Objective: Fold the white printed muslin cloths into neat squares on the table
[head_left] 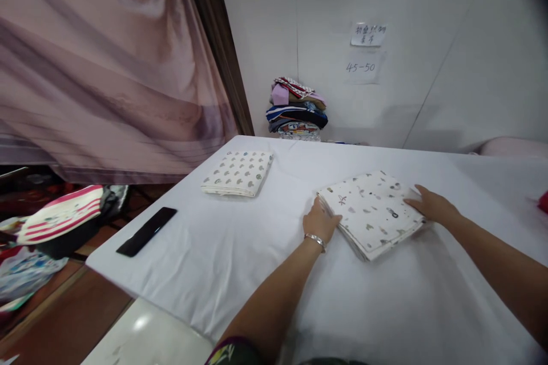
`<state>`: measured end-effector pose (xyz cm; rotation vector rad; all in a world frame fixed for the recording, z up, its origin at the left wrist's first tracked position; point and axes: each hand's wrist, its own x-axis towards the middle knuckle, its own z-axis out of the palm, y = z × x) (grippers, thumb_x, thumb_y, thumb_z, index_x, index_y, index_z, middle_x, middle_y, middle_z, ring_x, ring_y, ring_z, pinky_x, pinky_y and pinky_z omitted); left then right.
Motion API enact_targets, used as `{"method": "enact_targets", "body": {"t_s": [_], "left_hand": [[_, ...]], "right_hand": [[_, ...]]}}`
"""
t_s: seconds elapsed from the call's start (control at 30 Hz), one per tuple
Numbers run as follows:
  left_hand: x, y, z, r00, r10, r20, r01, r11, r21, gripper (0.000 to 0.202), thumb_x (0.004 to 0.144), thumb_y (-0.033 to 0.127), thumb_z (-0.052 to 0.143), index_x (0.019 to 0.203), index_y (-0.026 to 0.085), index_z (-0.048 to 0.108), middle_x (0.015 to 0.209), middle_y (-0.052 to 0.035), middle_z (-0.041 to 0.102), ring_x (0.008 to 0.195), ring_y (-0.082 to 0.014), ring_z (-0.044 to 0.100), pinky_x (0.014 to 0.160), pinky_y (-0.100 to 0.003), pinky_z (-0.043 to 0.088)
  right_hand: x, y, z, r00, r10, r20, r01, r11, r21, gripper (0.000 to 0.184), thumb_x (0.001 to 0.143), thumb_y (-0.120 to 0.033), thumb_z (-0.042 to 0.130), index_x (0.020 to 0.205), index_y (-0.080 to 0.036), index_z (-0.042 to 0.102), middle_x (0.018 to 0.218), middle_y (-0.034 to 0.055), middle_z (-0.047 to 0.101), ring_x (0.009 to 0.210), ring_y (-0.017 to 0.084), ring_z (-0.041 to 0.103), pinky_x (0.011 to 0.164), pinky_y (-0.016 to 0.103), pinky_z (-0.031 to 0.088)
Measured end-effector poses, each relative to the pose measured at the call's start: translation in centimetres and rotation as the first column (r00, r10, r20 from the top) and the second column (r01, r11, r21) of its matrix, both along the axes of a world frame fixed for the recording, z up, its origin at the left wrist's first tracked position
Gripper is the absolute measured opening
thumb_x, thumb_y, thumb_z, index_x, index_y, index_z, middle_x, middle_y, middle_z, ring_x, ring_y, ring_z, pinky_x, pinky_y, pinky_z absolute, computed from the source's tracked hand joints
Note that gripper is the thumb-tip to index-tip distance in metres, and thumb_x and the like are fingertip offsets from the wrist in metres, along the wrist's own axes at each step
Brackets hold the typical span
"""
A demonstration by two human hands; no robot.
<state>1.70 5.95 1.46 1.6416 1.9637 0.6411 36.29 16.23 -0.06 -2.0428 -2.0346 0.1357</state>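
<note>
Pressing in from both sides, I have my hands on a folded white printed cloth that lies on the white-covered table, a little right of the middle and near me. My left hand sits against the cloth's left corner, the fingers curled in at the stacked edges; whether they actually pinch the layers or only lean on them I cannot tell, since the knuckles hide the tips. My right hand lies flat and unclenched, palm down on the cloth's far right corner, grasping nothing. A silver bracelet circles my left wrist. The cloth is turned like a diamond to me, one corner pointing my way, its small grey and dark motifs facing up. Farther left, and well apart from it, a second folded cloth with a dotted pattern rests nearer the table's far edge. A flat black device (phone or remote, too dark to say) lies near the table's left edge. Against the far wall stands a pile of folded clothes, with two paper notes stuck above it to the right. A pink curtain fills the far left, and a red-and-white striped fabric lies below it by the floor.
</note>
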Motion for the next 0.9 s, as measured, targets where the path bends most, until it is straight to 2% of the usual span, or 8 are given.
{"method": "enact_targets", "body": {"t_s": [0.1,0.23,0.33,0.43,0.5,0.6,0.7,0.9], "left_hand": [[-0.7,-0.3,-0.6,0.997,-0.042,0.058,0.039,0.998,0.05,0.065,0.075,0.051,0.056,0.129,0.022,0.035,0.108,-0.0053,0.061,0.092,-0.0203,0.059,0.083,-0.03,0.04],[-1.3,-0.8,-1.7,0.991,-0.069,0.11,0.059,0.994,0.095,0.051,0.08,0.039,0.053,0.126,0.023,0.04,0.105,-0.0016,0.062,0.087,-0.0159,0.059,0.085,-0.029,0.04],[-1.3,-0.8,-2.1,0.987,-0.058,0.148,0.041,0.992,0.115,0.044,0.08,0.031,0.054,0.122,0.024,0.044,0.105,-0.0005,0.061,0.084,-0.0145,0.059,0.087,-0.029,0.041],[-1.3,-0.5,-2.1,0.982,-0.027,0.185,0.007,0.994,0.109,0.043,0.08,0.027,0.054,0.121,0.024,0.046,0.11,-0.0013,0.06,0.085,-0.0139,0.059,0.085,-0.028,0.043],[-1.5,0.0,-2.1,0.985,-0.005,0.174,-0.014,0.994,0.105,0.043,0.08,0.026,0.053,0.122,0.022,0.046,0.114,-0.0029,0.057,0.086,-0.0138,0.059,0.084,-0.027,0.044],[-2.2,0.9,-1.9,0.991,0.016,0.134,-0.032,0.992,0.121,0.043,0.08,0.023,0.051,0.123,0.022,0.046,0.121,-0.0048,0.053,0.095,-0.015,0.057,0.087,-0.026,0.043],[-3.0,2.1,-1.6,0.995,0.011,0.101,-0.025,0.99,0.14,0.045,0.081,0.019,0.047,0.126,0.023,0.045,0.127,-0.0045,0.049,0.106,-0.0165,0.053,0.091,-0.027,0.042],[-3.6,4.5,-1.0,0.998,-0.052,0.021,0.049,0.989,0.137,0.049,0.081,0.022,0.047,0.129,0.024,0.043,0.132,-0.0043,0.046,0.121,-0.0201,0.041,0.101,-0.032,0.034]], "right_hand": [[-2.5,-2.8,1.6,0.998,-0.04,0.048,0.04,0.999,0.017,0.062,0.079,-0.042,0.044,0.13,-0.007,0.042,0.123,0.0226,0.051,0.11,0.04,0.047,0.089,0.053,0.037],[-7.7,-8.3,3.0,0.983,0.166,-0.084,-0.157,0.982,0.102,0.048,0.083,-0.047,0.035,0.116,-0.02,0.055,0.12,0.0074,0.057,0.107,0.028,0.053,0.088,0.04,0.044],[-11.9,-12.8,2.9,0.909,0.41,-0.073,-0.393,0.902,0.176,0.041,0.086,-0.045,0.035,0.108,-0.022,0.061,0.113,0.0065,0.061,0.108,0.025,0.052,0.093,0.04,0.041],[-14.9,-15.9,2.1,0.818,0.573,0.056,-0.568,0.788,0.236,0.037,0.085,-0.04,0.041,0.113,-0.023,0.058,0.117,0.0071,0.058,0.108,0.024,0.052,0.091,0.039,0.042],[-15.9,-16.9,1.1,0.791,0.597,0.134,-0.608,0.747,0.267,0.037,0.085,-0.035,0.044,0.117,-0.02,0.055,0.119,0.0094,0.057,0.108,0.024,0.051,0.089,0.04,0.043],[-16.3,-17.2,-0.7,0.802,0.566,0.192,-0.595,0.729,0.337,0.039,0.085,-0.025,0.041,0.122,-0.017,0.05,0.119,0.0118,0.056,0.107,0.024,0.051,0.088,0.041,0.042],[-16.2,-17.1,-2.2,0.805,0.555,0.207,-0.589,0.71,0.385,0.041,0.085,-0.022,0.039,0.125,-0.019,0.046,0.12,0.0115,0.055,0.107,0.024,0.052,0.09,0.042,0.04],[-16.0,-17.1,-3.2,0.814,0.546,0.196,-0.572,0.698,0.43,0.044,0.086,-0.023,0.04,0.13,-0.02,0.04,0.12,0.0109,0.056,0.109,0.024,0.052,0.092,0.043,0.038]]}}
